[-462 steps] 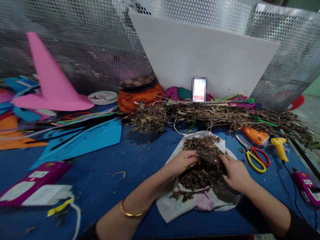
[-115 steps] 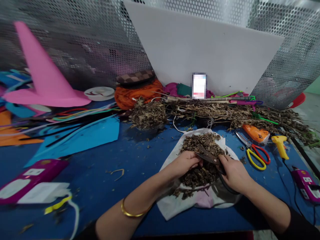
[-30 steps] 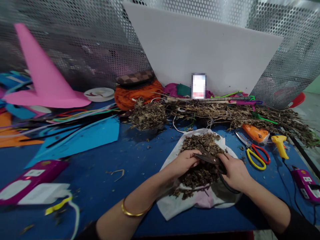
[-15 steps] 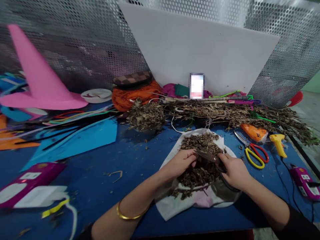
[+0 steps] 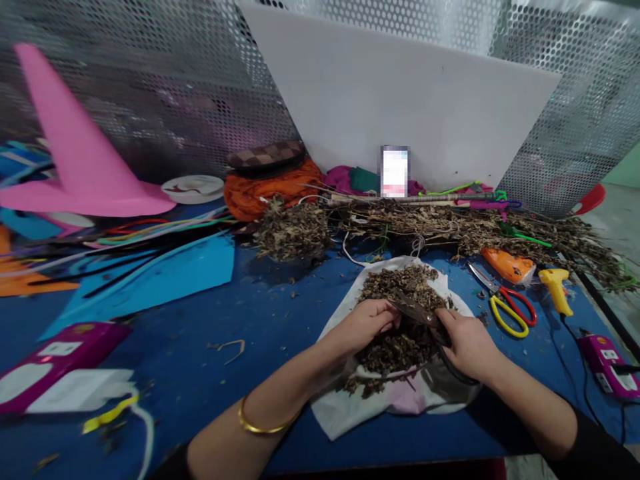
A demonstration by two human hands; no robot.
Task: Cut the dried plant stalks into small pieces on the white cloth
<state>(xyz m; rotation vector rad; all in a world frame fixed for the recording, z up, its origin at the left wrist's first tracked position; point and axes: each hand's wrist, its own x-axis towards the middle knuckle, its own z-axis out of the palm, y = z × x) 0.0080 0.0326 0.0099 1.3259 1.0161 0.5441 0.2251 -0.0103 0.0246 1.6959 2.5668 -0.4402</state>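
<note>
Lower centre of frame: cloth [image 5: 334, 410] on table [image 5: 270, 327], leaf crumbs [image 5: 397, 353] on cloth, shears [image 5: 415, 312] over crumbs. Right of cloth: scissors [image 5: 495, 289], then glue gun [image 5: 555, 287]; pouch [image 5: 506, 265] behind scissors. Behind cloth: stalks [image 5: 425, 223], spreading to right. Farther back: screen [image 5: 395, 173] before board [image 5: 400, 87], then mesh [image 5: 150, 87]. Upper left: cone hat [image 5: 83, 150], disc [image 5: 193, 189] on its right. Before hat: sheet [image 5: 173, 273].

head-worn view, forward and down, hands central
</note>
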